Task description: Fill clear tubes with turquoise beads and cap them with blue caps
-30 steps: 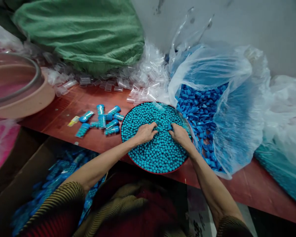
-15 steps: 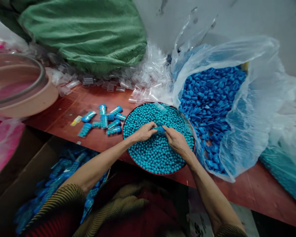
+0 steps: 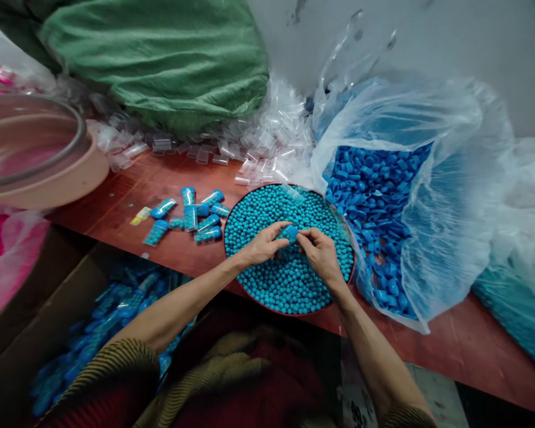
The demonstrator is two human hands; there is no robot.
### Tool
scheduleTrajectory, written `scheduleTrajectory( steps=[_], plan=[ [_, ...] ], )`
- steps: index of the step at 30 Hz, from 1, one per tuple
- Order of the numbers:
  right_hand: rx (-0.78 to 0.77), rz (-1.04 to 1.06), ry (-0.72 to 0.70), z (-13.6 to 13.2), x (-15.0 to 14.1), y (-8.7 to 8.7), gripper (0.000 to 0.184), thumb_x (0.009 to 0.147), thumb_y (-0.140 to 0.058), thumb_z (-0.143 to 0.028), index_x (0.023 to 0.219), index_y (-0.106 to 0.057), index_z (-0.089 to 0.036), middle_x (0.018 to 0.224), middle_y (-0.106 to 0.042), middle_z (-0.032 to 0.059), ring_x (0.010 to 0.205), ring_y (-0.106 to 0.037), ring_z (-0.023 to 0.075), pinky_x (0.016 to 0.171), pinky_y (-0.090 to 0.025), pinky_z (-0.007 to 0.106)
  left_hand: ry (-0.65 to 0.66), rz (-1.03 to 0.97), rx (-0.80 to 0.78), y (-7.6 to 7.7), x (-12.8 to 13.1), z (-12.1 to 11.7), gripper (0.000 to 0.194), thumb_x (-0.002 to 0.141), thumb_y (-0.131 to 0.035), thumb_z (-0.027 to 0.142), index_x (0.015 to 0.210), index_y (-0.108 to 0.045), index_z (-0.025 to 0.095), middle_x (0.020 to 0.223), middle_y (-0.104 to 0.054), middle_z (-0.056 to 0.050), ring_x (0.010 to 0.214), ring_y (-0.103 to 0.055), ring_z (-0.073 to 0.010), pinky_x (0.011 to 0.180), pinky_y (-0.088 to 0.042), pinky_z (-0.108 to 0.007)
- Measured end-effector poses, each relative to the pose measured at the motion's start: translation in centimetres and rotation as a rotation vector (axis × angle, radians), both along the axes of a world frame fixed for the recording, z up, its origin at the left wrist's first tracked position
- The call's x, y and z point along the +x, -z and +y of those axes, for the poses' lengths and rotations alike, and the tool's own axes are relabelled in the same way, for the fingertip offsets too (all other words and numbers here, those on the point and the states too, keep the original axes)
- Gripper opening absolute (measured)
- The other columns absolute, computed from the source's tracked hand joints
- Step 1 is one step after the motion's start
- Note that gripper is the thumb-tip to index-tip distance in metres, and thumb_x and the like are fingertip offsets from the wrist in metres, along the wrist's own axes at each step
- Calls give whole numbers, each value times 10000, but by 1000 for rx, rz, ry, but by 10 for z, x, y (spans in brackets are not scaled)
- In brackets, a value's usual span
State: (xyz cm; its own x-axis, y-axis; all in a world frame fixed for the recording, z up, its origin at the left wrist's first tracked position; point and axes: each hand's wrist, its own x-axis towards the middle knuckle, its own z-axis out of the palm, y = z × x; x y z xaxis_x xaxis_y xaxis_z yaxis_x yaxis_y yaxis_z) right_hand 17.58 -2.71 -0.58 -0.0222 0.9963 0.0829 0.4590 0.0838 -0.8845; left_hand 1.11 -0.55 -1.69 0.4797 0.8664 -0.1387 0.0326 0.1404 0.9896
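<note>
A round red-rimmed basin full of small turquoise balls (image 3: 289, 291) stands under both hands. Above the balls, my left hand (image 3: 267, 242) is closed around a small clear tube, mostly hidden by the fingers. A blue cap (image 3: 290, 232) sits at the tube's right end. My right hand (image 3: 318, 248) pinches the edge of that cap with thumb and fingertips. Left of the basin lie several capped clear tubes filled with turquoise balls (image 3: 190, 217). To the right, an open plastic bag (image 3: 450, 208) spills loose blue caps (image 3: 374, 190) beside the basin.
Empty clear tubes (image 3: 276, 131) are heaped behind the basin, below a green cloth sack (image 3: 160, 59). A pink tub (image 3: 71, 178) stands at the left on the red table (image 3: 120, 220). Below the edge, a cardboard box holds filled tubes (image 3: 111, 321). More turquoise balls lie bagged far right (image 3: 508, 303).
My right hand has come in from the right with a blue cap and met the tube in my left hand. The cap now sits at the tube's end. The bag's mouth has shifted.
</note>
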Motion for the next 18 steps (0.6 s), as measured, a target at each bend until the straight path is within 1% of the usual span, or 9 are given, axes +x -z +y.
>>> scheduleTrajectory(
  steps=[3, 5, 7, 9, 11, 13, 15, 16, 18],
  plan=[
    [21, -17, 4, -5, 1, -1, 213, 823, -538, -366, 806, -668, -197, 620, -608, -17, 546, -538, 125, 535, -423, 242, -51, -34, -32, -6, 3, -8, 525, 786, -553, 255, 1293, -428, 203, 902, -589, -14, 477, -454, -32, 418, -361, -172],
    [41, -52, -28, -7, 1, -2, 210, 830, -522, -348, 820, -673, -202, 599, -596, -20, 533, -538, 126, 536, -429, 244, -89, -53, -26, -8, 5, -11, 472, 782, -544, 246, 1244, -470, 189, 788, -561, 13, 464, -433, -38, 417, -368, -176],
    [65, -85, -85, -8, 1, -3, 208, 832, -514, -333, 836, -676, -203, 598, -599, -16, 532, -548, 130, 552, -445, 252, -127, -60, -14, -8, 8, -14, 394, 781, -533, 243, 1168, -509, 175, 680, -496, 41, 445, -404, -42, 405, -367, -176],
    [90, -105, -150, -9, 3, -5, 212, 831, -511, -322, 857, -681, -197, 644, -628, -3, 570, -574, 138, 593, -468, 263, -160, -56, -3, -6, 9, -15, 337, 779, -528, 237, 1111, -522, 177, 630, -440, 57, 430, -384, -41, 388, -351, -168],
    [108, -99, -201, -8, 9, -7, 208, 819, -522, -301, 894, -685, -196, 737, -665, 14, 664, -608, 152, 668, -489, 282, -177, -45, 2, -4, 9, -17, 317, 783, -524, 238, 1096, -513, 188, 632, -432, 62, 418, -390, -36, 381, -340, -163],
    [77, -61, -273, -6, 17, -10, 208, 790, -559, -287, 929, -691, -207, 842, -679, 24, 758, -620, 162, 727, -497, 301, -133, -31, -11, -3, 6, -18, 325, 794, -520, 255, 1113, -487, 197, 638, -448, 63, 409, -429, -42, 382, -346, -165],
    [-32, 21, -325, -3, 26, -10, 220, 760, -603, -296, 942, -695, -215, 874, -669, 22, 711, -609, 145, 691, -506, 300, -37, -23, -49, -3, 2, -18, 346, 799, -523, 274, 1130, -455, 202, 643, -469, 64, 411, -478, -59, 384, -360, -171],
    [-100, 82, -324, -2, 29, -10, 239, 746, -625, -307, 956, -692, -213, 859, -662, 17, 651, -595, 128, 651, -507, 293, 10, -27, -70, -3, 1, -18, 350, 798, -529, 281, 1128, -444, 203, 644, -477, 65, 412, -492, -65, 384, -362, -173],
    [-200, 235, -240, 0, 31, -6, 359, 710, -668, -329, 1045, -661, -199, 813, -653, 3, 558, -567, 106, 589, -509, 286, 58, -52, -99, -4, -1, -20, 340, 797, -536, 285, 1110, -435, 200, 663, -494, 62, 412, -492, -61, 386, -359, -171]
  ],
)
